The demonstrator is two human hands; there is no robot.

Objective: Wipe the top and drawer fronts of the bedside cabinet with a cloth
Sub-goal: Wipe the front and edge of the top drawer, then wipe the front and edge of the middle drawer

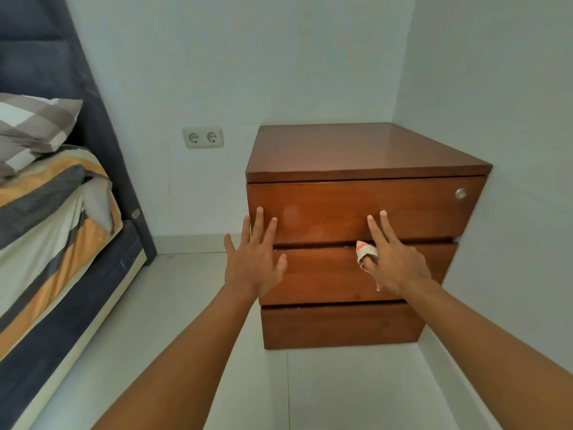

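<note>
Right hand (392, 262) has its fingers spread flat on the cabinet (356, 231), pinning a scrunched cloth (366, 251) at the gap between the top and middle drawers, while the left hand (255, 259), splayed open, presses just beside it.

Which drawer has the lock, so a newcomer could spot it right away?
Find the brown wooden cabinet standing in the corner of the room, right of the bed. Its front has three stacked drawers; take the top drawer. Only this one carries a small round silver lock, near its upper right corner.
</note>
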